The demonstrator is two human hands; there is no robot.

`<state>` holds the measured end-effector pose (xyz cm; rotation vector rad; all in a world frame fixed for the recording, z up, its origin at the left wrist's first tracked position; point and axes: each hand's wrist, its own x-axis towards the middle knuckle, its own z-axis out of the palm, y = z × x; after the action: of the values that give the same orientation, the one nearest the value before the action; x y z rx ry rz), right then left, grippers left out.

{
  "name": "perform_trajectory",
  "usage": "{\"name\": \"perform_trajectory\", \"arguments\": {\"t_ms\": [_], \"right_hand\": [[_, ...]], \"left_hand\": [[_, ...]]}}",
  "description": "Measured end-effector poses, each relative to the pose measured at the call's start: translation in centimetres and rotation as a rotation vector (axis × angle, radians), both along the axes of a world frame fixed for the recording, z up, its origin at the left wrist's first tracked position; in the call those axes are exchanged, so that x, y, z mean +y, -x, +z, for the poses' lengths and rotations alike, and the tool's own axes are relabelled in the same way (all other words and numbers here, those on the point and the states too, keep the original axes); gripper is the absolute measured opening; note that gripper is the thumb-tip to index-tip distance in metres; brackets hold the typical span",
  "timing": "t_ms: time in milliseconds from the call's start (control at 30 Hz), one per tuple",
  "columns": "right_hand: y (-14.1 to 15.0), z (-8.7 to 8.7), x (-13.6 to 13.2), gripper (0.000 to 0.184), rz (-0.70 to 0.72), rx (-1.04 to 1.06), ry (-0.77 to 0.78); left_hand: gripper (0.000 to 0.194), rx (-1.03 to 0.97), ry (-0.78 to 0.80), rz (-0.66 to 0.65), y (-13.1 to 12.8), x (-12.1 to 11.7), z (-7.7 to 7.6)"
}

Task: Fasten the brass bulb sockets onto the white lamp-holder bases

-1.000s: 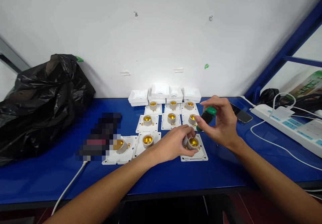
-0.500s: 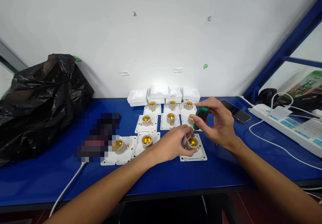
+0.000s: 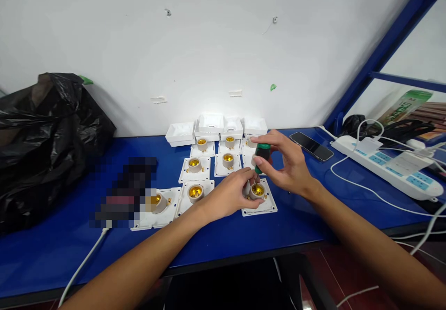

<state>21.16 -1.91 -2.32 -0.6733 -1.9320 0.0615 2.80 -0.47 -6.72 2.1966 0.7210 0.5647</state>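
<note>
Both hands grip: your left hand [image 3: 232,189], fingers half-curled, holds the socket [image 3: 257,192], probably light, stiff and chippable, best gripped by its outer wall, on a plate [image 3: 268,204] on the blue table [image 3: 296,226], beneath the screwdriver [image 3: 262,153] pinched by your right hand [image 3: 290,165].

Your left hand [image 3: 232,190] is low, thumb and fingers curled in a grip; your right hand [image 3: 288,164] pinches above it. Left forearm [image 3: 146,260], right forearm [image 3: 365,239] converge.

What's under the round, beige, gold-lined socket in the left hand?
A square white plastic plate sticks out around the socket. The bit right beneath is covered, and the left hand hides more.
</note>
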Motion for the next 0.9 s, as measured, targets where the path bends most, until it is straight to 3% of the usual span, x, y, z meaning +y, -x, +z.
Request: {"name": "perform_trajectory", "arguments": {"t_ms": [133, 300, 500, 900], "right_hand": [[0.03, -0.02, 0.18, 0.033, -0.043, 0.011, -0.071], [0.12, 0.03, 0.09, 0.032, -0.024, -0.004, -0.04], [0.0, -0.65, 0.12, 0.045, -0.113, 0.066, -0.025], [-0.11, -0.29, 0.08, 0.022, -0.052, 0.076, 0.002]], "left_hand": [[0.031, -0.005, 0.005, -0.007, 0.01, 0.03, -0.06], [0.032, 0.006, -0.01, -0.002, 0.04, 0.0, 0.01], [0.031, 0.012, -0.027, 0.014, 0.03, -0.08, 0.01], [0.03, 0.013, -0.017, 0.004, 0.17, -0.17, 0.3]]}}
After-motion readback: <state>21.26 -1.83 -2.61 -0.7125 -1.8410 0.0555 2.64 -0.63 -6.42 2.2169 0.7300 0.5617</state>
